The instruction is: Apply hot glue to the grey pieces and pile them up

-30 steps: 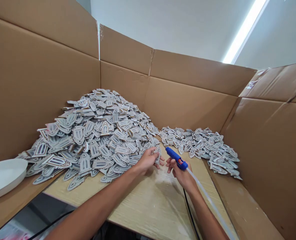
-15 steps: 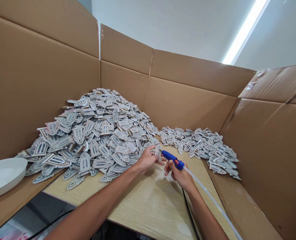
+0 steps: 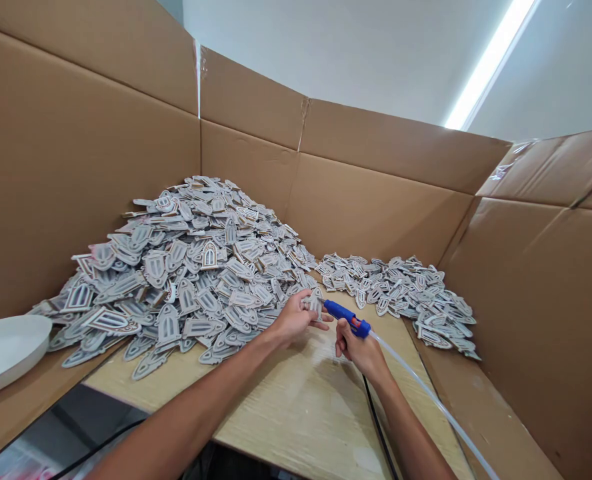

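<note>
My left hand (image 3: 297,317) is closed on a small grey arch-shaped window piece (image 3: 314,303), held up off the table. In my right hand (image 3: 360,352) is a blue glue gun (image 3: 346,317), its fingers wrapped round the handle. The gun's nozzle points left and meets the window piece, though I cannot tell whether it touches. A long clear glue stick (image 3: 416,383) runs out of the gun's back end, and a black cord (image 3: 376,419) hangs below. Left of my left hand rises a big heap of similar window pieces (image 3: 196,280).
A smaller pile of window pieces (image 3: 401,287) lies at the back right. Cardboard walls (image 3: 376,200) surround the wooden table (image 3: 276,413). A white bowl (image 3: 11,353) stands at the left edge. A dark cable (image 3: 101,450) runs below the table at lower left.
My right hand's fingers have curled in closer around the glue gun's handle, and the gun's back end has shifted slightly right. My left hand stays almost in place with the window piece.
</note>
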`<state>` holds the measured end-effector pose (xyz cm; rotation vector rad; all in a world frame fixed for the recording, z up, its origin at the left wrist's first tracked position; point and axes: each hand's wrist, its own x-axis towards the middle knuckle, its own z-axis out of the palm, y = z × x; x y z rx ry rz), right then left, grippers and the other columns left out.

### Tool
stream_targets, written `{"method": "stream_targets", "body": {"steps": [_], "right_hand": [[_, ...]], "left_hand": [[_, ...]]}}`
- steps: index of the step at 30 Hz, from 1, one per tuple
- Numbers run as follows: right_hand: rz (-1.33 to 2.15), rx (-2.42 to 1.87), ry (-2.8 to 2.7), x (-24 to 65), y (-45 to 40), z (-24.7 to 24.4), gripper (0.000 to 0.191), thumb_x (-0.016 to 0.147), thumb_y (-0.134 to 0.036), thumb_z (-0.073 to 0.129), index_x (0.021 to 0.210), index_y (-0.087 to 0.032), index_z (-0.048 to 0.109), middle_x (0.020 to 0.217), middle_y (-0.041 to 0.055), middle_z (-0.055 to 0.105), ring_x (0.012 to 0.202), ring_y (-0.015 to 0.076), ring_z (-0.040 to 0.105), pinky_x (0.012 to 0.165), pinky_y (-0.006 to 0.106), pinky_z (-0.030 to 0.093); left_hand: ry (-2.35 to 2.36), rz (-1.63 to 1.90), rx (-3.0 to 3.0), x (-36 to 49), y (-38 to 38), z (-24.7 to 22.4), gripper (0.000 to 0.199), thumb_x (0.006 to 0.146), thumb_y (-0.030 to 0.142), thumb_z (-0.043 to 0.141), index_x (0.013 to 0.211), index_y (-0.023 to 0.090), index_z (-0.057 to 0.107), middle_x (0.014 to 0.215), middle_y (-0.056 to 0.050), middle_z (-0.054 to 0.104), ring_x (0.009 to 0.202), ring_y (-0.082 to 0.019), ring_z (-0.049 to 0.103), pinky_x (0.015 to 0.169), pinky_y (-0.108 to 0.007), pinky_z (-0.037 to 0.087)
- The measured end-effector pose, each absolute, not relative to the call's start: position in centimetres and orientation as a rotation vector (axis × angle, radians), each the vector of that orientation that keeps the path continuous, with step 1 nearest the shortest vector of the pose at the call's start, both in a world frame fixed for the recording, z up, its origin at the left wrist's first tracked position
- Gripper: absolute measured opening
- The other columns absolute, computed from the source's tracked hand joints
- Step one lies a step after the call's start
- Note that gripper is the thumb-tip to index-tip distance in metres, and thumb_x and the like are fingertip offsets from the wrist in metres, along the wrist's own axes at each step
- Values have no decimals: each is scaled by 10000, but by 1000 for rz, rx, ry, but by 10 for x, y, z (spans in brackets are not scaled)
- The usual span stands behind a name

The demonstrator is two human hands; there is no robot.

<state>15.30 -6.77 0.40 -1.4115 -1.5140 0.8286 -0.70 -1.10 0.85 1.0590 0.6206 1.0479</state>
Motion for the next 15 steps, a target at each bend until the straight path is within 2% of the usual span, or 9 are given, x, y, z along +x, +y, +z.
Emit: {"method": "stream_targets", "body": {"steps": [5, 11, 15], "right_hand": [[816, -1387, -1507, 151, -67, 5, 722, 686, -947, 439, 506, -247, 448, 386, -17, 456, 341, 129, 477, 370, 250, 360], [788, -1445, -1516, 150, -67, 2, 738, 677, -971, 386, 499, -257, 441, 384, -4, 465, 345, 127, 452, 375, 262, 323], [802, -1460, -1460, 147, -67, 2, 746, 637, -977, 427, 500, -244, 469, 392, -3, 483, 349, 118, 454, 383, 251, 332]], "left_hand": [[627, 1049, 1044, -7, -11, 9, 412, 648, 17, 689, 1005, 156, 535, 817, -45, 699, 787, -240, 752, 644, -325, 629], [648, 1048, 1062, -7, -10, 9, 433, 657, 2, 652, 1038, 155, 514, 838, -49, 699, 779, -228, 747, 654, -328, 627], [678, 1084, 1147, -6, -10, 6, 397, 699, 42, 672, 1048, 156, 523, 869, -62, 684, 820, -241, 742, 680, -347, 619]]}}
